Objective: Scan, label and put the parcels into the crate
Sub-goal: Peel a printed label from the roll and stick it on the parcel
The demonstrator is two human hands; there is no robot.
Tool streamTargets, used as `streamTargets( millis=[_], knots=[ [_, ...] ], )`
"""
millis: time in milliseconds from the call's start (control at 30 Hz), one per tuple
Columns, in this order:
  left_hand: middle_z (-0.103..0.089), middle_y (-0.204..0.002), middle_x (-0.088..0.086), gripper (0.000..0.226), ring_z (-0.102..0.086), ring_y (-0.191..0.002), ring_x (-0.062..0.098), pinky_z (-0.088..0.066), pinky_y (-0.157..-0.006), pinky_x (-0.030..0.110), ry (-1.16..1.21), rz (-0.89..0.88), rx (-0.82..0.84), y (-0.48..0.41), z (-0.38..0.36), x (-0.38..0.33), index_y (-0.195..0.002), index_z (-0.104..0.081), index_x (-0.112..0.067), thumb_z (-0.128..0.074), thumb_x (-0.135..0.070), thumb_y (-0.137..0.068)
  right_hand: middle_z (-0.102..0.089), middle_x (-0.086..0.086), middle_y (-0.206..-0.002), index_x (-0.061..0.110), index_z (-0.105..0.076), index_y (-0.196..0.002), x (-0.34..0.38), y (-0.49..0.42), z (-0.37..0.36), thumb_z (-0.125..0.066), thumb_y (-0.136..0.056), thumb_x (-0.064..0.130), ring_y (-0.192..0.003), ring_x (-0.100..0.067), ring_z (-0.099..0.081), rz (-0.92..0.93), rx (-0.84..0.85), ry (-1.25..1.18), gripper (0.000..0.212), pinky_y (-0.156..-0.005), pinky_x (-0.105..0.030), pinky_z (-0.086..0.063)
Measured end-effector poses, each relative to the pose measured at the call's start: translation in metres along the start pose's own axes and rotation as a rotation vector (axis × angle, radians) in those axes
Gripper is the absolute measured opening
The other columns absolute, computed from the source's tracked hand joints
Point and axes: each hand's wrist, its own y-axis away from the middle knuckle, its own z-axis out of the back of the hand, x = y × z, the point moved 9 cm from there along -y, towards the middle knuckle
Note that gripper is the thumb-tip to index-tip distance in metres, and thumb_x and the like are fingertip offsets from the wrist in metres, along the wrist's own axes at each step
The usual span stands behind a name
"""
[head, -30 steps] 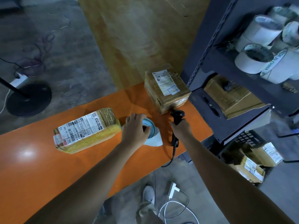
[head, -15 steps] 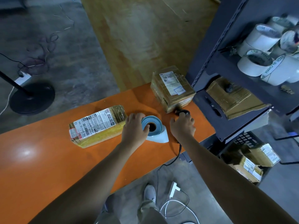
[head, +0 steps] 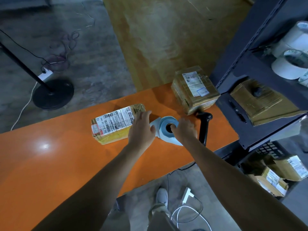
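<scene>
Parcel (head: 116, 124) label reading perhaps 940 6591 00 344, left hand (head: 141, 130) spread beside it, right hand (head: 185, 130) pinching label roll (head: 163, 131)

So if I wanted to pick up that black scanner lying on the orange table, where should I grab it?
Probably take the scanner by its long handle, coming down from above on the near-edge side. It lies flat on the orange table with the handle pointing toward the person and open on top, while its head sits tight by the brown box parcel, leaving little room there.
</scene>
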Motion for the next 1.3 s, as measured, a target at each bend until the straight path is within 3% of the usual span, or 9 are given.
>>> streamTargets(
  millis=[200,300,533,633,733,833,1033,1167,1300],
  knots=[
    [-0.045,-0.133,0.004,0.043,-0.059,-0.104,0.021,-0.04,-0.068,0.028,-0.014,-0.03,0.026,-0.006,0.001,-0.006,-0.134,-0.046,-0.016,-0.058,-0.022,-0.093,-0.058,-0.012,-0.123,0.008,-0.049,-0.128,0.003,-0.005,0.002,-0.054,-0.096,0.021,-0.105,-0.027,-0.059,0.044,0.021,0.02,0.035,-0.075,-0.033,-0.046],
    [-0.049,-0.13,0.004,0.035,-0.059,-0.104,0.021,-0.047,-0.074,0.032,0.059,-0.022,0.037,-0.003,-0.003,-0.011,-0.129,-0.05,-0.014,-0.055,-0.021,-0.095,-0.061,-0.011,-0.115,0.008,-0.052,-0.12,0.007,-0.002,0.012,-0.056,-0.095,0.017,-0.098,-0.026,-0.059,0.112,-0.037,0.035,0.027,-0.071,-0.03,-0.04],
    [-0.058,-0.108,0.0,0.022,-0.055,-0.093,0.013,-0.048,-0.076,0.032,0.245,0.115,0.031,-0.003,-0.002,-0.004,-0.113,-0.056,-0.013,-0.046,-0.009,-0.094,-0.062,-0.008,-0.106,0.012,-0.048,-0.122,-0.015,0.006,0.035,-0.057,-0.092,0.017,-0.097,-0.027,-0.059,0.146,-0.082,-0.327,0.032,-0.076,-0.039,-0.048],
    [-0.057,-0.1,-0.003,0.022,-0.053,-0.09,0.013,-0.041,-0.064,0.025,0.348,0.208,0.081,-0.009,-0.008,-0.005,-0.111,-0.058,-0.014,-0.043,-0.012,-0.095,-0.055,0.007,-0.088,0.019,-0.048,-0.113,-0.021,0.005,0.044,-0.053,-0.095,0.016,-0.086,-0.02,-0.056,0.135,-0.078,-0.394,0.019,-0.062,-0.027,-0.043],
    [-0.063,-0.094,0.014,0.025,-0.06,-0.087,0.028,-0.039,-0.06,0.026,0.495,0.34,0.169,-0.016,-0.019,-0.011,-0.102,-0.063,-0.004,-0.042,-0.016,-0.095,-0.059,0.002,-0.1,0.014,-0.051,-0.122,-0.02,0.005,0.051,-0.051,-0.098,0.023,-0.094,-0.02,-0.058,0.13,-0.042,-0.508,0.026,-0.076,-0.033,-0.05],
    [-0.063,-0.076,0.004,0.025,-0.056,-0.065,0.016,-0.039,-0.055,0.026,0.794,0.581,0.314,-0.012,-0.033,-0.016,-0.083,-0.064,-0.014,-0.049,-0.029,-0.095,-0.062,-0.005,-0.109,0.012,-0.051,-0.128,-0.017,0.008,0.058,-0.049,-0.099,0.013,-0.096,-0.018,-0.059,0.144,0.011,-0.603,0.029,-0.082,-0.033,-0.051],
    [-0.048,-0.066,0.003,0.032,-0.039,-0.047,0.01,-0.021,-0.036,0.019,1.087,0.735,0.495,-0.002,-0.043,-0.031,-0.099,-0.061,-0.01,-0.058,-0.041,-0.092,-0.06,0.002,-0.102,0.011,-0.054,-0.129,-0.006,0.017,0.072,-0.053,-0.099,0.013,-0.098,-0.015,-0.058,0.274,0.008,-0.615,0.03,-0.075,-0.023,-0.044],
    [-0.048,-0.068,0.003,0.024,-0.035,-0.047,0.009,-0.019,-0.034,0.018,1.148,0.781,0.458,0.001,-0.043,-0.03,-0.1,-0.057,-0.009,-0.061,-0.031,-0.09,-0.06,0.012,-0.109,0.023,-0.057,-0.129,-0.007,0.017,0.078,-0.056,-0.098,0.019,-0.104,-0.006,-0.058,0.305,-0.012,-0.609,0.031,-0.079,-0.02,-0.047],
    [-0.047,-0.062,0.0,0.016,-0.035,-0.043,0.008,-0.02,-0.032,0.018,1.157,0.767,0.36,-0.006,-0.041,-0.03,-0.09,-0.057,-0.011,-0.063,-0.026,-0.088,-0.062,0.024,-0.097,0.032,-0.063,-0.116,-0.01,0.026,0.096,-0.052,-0.098,0.022,-0.081,0.011,-0.059,0.307,-0.205,-0.66,0.023,-0.065,-0.007,-0.047]
  ],
)
